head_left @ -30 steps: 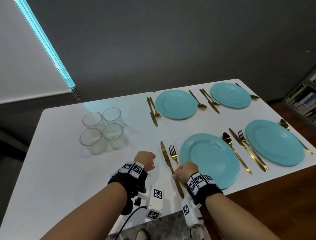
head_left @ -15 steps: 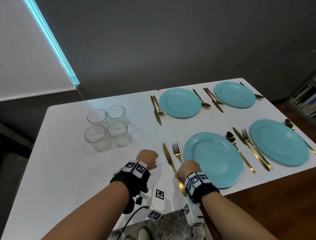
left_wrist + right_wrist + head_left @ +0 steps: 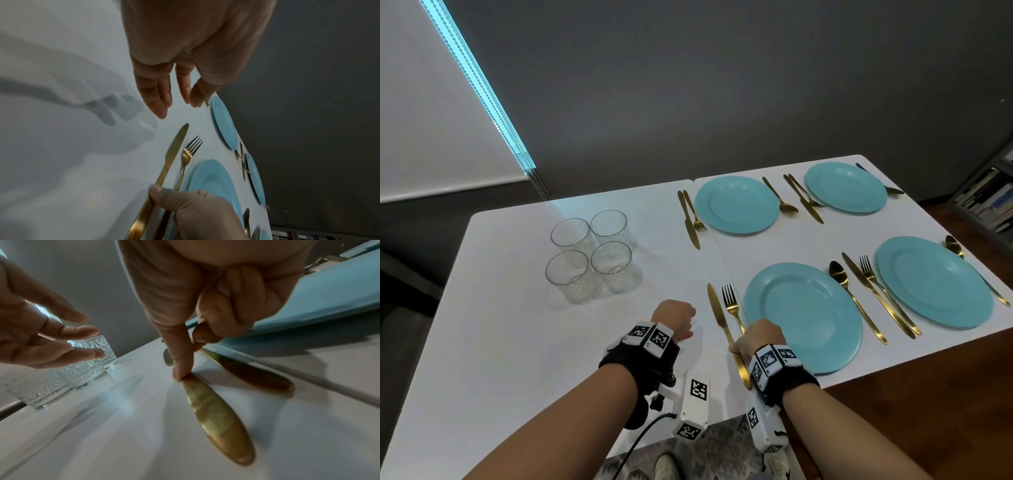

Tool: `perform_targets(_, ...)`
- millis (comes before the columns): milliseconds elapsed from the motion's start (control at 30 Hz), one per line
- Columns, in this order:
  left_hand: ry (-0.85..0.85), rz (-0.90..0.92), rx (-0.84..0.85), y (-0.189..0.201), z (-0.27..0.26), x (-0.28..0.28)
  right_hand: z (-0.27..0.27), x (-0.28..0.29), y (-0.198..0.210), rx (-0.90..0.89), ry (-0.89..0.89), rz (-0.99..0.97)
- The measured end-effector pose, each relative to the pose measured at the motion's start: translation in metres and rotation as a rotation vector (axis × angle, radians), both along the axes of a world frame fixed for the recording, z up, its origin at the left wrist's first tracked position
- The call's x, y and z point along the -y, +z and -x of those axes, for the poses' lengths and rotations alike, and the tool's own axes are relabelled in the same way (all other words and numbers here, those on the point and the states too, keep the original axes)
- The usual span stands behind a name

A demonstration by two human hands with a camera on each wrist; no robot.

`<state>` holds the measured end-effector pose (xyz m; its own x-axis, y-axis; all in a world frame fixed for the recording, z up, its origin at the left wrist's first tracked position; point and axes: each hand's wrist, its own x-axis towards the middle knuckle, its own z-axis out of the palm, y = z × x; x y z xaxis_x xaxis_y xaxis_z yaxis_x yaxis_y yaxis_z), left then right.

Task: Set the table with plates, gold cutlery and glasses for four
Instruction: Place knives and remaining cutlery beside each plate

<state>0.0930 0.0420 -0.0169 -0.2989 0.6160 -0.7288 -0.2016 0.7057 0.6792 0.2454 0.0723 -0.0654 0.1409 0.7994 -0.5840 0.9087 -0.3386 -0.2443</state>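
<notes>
Four teal plates lie set with gold cutlery. At the near left plate (image 3: pixel 803 315) (image 3: pixel 211 178) (image 3: pixel 308 305) my right hand (image 3: pixel 738 342) (image 3: pixel 185 203) (image 3: pixel 191 356) pinches the handle of the gold knife (image 3: pixel 717 315) (image 3: pixel 174 149) (image 3: pixel 218 421); the thumb presses its left side and curled fingers sit by the gold fork (image 3: pixel 731 305) (image 3: pixel 188 151) (image 3: pixel 257 378). Both pieces lie flat on the table. My left hand (image 3: pixel 676 317) (image 3: pixel 176 105) (image 3: pixel 51 340) hovers just left of the knife, fingers relaxed, holding nothing. Four clear glasses (image 3: pixel 592 255) (image 3: pixel 82 366) stand clustered at the left.
The white table (image 3: pixel 517 325) has bare surface around the glasses. Three more teal plates (image 3: pixel 736 204) (image 3: pixel 846 186) (image 3: pixel 935 281) have knives, forks and spoons beside them. A bookshelf (image 3: pixel 989 202) stands at the far right. A dark wall runs behind the table.
The head view has shifted a little. Both hands stay where they were beside the near left plate, the right hand still on the knife.
</notes>
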Motion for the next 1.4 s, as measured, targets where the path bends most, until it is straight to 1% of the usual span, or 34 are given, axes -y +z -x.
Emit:
perform_targets(567, -0.017, -0.036, -0.022, 0.005, -0.005, 0.003, -0.008, 0.000, 0.001, 0.036, 0.024, -0.022)
perform_targets(1133, -0.022, -0.033, -0.028, 0.003, -0.005, 0.004, -0.009, -0.001, 0.002, 0.028, 0.025, -0.018)
perform_targets(1400, -0.039, -0.012, -0.021, 0.004, -0.004, 0.003, -0.010, -0.002, 0.011, 0.031, 0.049, -0.022)
